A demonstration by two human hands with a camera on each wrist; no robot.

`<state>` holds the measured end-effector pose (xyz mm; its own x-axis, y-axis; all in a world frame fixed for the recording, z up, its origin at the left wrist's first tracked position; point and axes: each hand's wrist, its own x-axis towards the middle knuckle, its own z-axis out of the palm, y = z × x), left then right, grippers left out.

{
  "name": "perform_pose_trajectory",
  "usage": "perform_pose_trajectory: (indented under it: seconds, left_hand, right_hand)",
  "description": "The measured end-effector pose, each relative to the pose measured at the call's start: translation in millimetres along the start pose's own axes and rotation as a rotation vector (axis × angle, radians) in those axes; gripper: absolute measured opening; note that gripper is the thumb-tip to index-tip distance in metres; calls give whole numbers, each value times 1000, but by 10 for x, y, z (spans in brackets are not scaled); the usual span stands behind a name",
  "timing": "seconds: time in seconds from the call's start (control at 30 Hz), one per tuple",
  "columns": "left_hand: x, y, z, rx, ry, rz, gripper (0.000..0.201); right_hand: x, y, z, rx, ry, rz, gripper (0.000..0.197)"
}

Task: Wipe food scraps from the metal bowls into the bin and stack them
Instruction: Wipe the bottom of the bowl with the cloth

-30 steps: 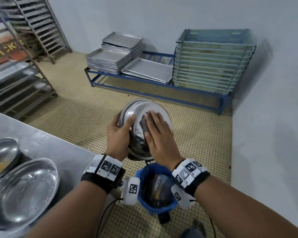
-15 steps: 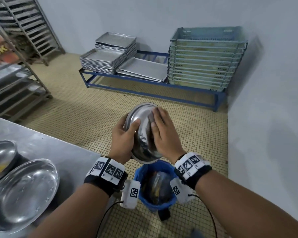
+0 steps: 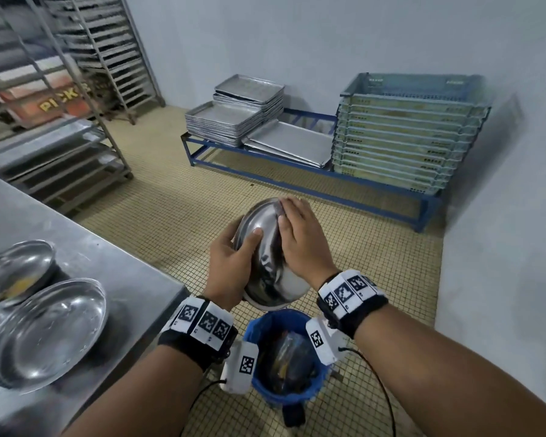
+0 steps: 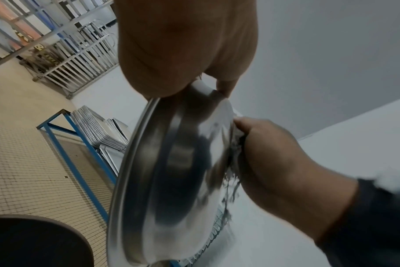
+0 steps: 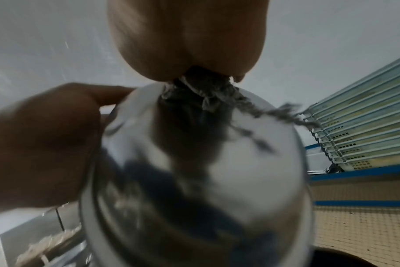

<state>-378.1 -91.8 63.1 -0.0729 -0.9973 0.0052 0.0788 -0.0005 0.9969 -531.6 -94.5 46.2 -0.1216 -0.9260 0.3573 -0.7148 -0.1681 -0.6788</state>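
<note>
Head view: my left hand (image 3: 230, 266) grips 1 tilted bowl (image 3: 265, 260) above the bin (image 3: 265, 323); my right hand (image 3: 300, 238) presses a cloth (image 5: 208, 94) inside it.

Shiny metal bowl (image 3: 267, 257) tilted steeply above blue bin (image 3: 267, 323) (dark liner inside); two more bowls (image 3: 48, 329) on counter.

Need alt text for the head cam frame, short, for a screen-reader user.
A person's left hand grips a tilted metal bowl above a blue bin while the right hand presses a grey cloth inside it. Two more metal bowls sit on a steel table at left.
</note>
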Motion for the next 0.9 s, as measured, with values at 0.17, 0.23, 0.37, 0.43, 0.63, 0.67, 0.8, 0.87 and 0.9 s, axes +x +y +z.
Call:
perform_pose_trajectory:
  seconds: [0.17,0.23,0.37,0.43,0.63,0.67,0.8,0.87,0.9]
  left_hand:
    - [43,98,45,-62,86,-20,29]
    - [75,132,13,-75,139,-24,32]
    - [66,137,-20,-57,151,-1,31]
    - [20,107,3,-42,116,-13,36]
    - [-12,95,53,-19,79,-16,21]
    - [15,115,42,-39,84,-21,21]
    - [125,193,-71,-124,177,-57,34]
    - [155,194,-139,-170,195,-74,37]
    - [154,181,-172,-183,199,-81,36]
  right_hand:
    - [-313,30,44,-58,-51,-198,57]
    - [-593,115,133,-102,-112,-277,56]
    - [-747,271,195,-27,-134,-178,57]
    - [-565,249,165,33,-101,-36,58]
    - [-194,8,63,25,-49,-67,55]
    - [-278,-11,93,3,-60,-133,56]
    - [-787,103,293,-95,-75,-331,56]
    - [-965,231,353,-51,-55,-295,56]
    - [-1010,272,357,0,-45,-219,57]
